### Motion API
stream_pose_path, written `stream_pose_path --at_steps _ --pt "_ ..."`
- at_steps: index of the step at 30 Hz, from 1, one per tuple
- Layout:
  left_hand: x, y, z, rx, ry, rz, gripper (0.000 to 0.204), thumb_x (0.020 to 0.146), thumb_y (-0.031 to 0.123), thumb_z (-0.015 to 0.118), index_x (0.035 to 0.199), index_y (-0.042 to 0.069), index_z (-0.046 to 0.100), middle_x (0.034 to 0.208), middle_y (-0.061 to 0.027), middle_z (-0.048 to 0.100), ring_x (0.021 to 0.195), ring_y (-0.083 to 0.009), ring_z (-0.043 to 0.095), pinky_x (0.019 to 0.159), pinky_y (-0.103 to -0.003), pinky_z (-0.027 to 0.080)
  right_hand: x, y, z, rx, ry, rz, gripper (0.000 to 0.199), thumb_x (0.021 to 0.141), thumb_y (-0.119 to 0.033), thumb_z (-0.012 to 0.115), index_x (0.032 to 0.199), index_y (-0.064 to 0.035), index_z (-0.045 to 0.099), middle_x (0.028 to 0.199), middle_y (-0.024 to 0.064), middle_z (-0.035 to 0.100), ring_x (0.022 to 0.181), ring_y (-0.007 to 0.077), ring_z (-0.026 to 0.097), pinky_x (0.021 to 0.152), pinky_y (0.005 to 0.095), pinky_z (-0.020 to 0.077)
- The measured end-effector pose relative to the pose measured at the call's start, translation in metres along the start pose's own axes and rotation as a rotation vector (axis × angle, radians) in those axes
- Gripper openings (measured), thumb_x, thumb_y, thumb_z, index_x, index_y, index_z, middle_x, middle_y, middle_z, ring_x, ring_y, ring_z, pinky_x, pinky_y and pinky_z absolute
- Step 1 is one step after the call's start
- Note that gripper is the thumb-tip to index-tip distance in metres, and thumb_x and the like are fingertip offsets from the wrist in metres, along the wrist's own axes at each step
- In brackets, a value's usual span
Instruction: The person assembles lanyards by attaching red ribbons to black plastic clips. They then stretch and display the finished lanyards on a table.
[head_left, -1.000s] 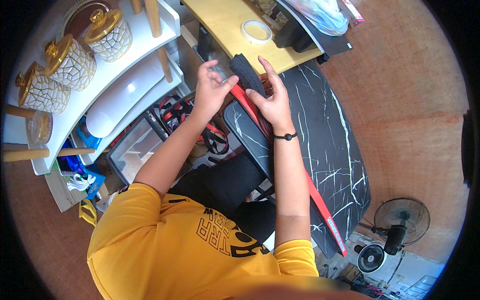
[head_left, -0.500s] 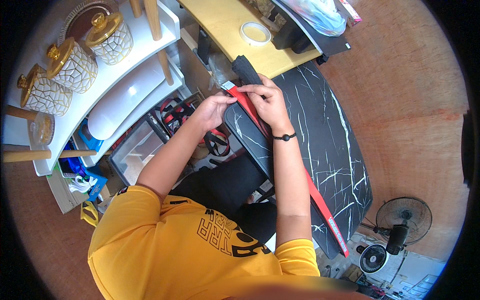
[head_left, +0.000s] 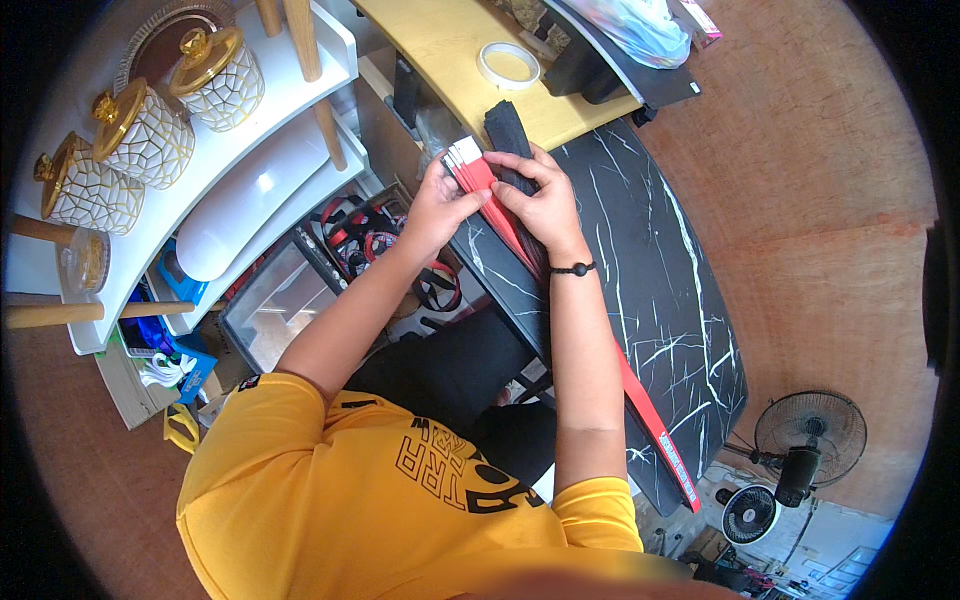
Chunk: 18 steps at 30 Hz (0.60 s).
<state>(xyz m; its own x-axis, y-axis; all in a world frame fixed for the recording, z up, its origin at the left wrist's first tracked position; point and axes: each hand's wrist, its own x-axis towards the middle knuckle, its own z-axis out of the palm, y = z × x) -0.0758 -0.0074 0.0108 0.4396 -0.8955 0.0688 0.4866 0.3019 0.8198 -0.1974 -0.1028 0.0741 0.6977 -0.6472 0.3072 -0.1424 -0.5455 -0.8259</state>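
A bundle of flat red straps (head_left: pixel 478 185) with white ends is spread slightly over the near left edge of the black marble-patterned table (head_left: pixel 640 260). My left hand (head_left: pixel 438 208) grips the bundle from its left side, thumb pressed on the red. From the other side my right hand (head_left: pixel 543 205) pinches the same straps, its thumb meeting the left one. A rolled black cloth-like strip (head_left: pixel 507 128) lies beside the straps, partly under my right fingers. The red length (head_left: pixel 655 425) passes beneath my right forearm and continues along the table to the near right, printed white near its end.
A yellow tabletop (head_left: pixel 430 50) with a roll of tape (head_left: pixel 509 66) adjoins the far side. White shelves with lidded jars (head_left: pixel 150 130) stand left. Below them sits a clear bin (head_left: pixel 280 300) beside red and black straps (head_left: pixel 350 235). Fans (head_left: pixel 800 460) are at right.
The red straps' white ends have turned and fanned out into view. My left hand has closed onto them, and my right thumb has come down on the red. The black strip has shifted slightly right.
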Motion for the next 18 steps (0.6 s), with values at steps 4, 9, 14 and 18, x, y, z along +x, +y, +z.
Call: stream_pose_path --at_steps 4,9,14,18 --pt "0.006 0.011 -0.013 0.013 -0.037 -0.097 0.065 0.081 -0.006 0.060 0.139 0.004 0.033 0.120 -0.0104 0.056 0.101 -0.0189 0.061 0.090 -0.030 0.047 0.000 -0.001 -0.001 -0.006 -0.011 0.008 0.043 0.067 -0.005 0.066 0.108 -0.0129 0.071 0.120 0.0224 0.058 0.112 0.0337 0.057 0.098 0.0356 0.0427" --pt "0.023 0.029 -0.039 0.238 -0.202 -0.133 0.069 0.074 -0.012 0.055 0.139 0.004 0.037 0.111 -0.0071 0.058 0.094 -0.0133 0.060 0.081 -0.024 0.049 0.000 0.000 -0.001 -0.006 -0.016 -0.033 0.045 0.068 -0.002 0.062 0.112 -0.0106 0.070 0.118 0.0171 0.059 0.111 0.0281 0.057 0.098 0.0329 0.0411" --pt "0.029 0.049 -0.043 0.653 -0.314 -0.103 0.062 0.077 -0.009 0.060 0.136 0.008 0.047 0.101 -0.0037 0.062 0.084 -0.0077 0.058 0.070 -0.022 0.047 0.000 -0.001 0.000 0.045 -0.017 -0.026 0.046 0.065 -0.001 0.060 0.108 -0.0115 0.071 0.121 0.0198 0.058 0.114 0.0325 0.056 0.100 0.0348 0.0411" --pt "0.040 0.066 -0.045 0.882 -0.352 -0.176 0.052 0.077 -0.004 0.066 0.128 0.007 0.057 0.088 -0.0019 0.064 0.075 -0.0073 0.059 0.071 -0.023 0.049 0.000 -0.001 -0.001 0.028 -0.024 -0.014 0.046 0.065 -0.001 0.060 0.108 -0.0108 0.071 0.121 0.0196 0.058 0.115 0.0320 0.055 0.100 0.0344 0.0408"
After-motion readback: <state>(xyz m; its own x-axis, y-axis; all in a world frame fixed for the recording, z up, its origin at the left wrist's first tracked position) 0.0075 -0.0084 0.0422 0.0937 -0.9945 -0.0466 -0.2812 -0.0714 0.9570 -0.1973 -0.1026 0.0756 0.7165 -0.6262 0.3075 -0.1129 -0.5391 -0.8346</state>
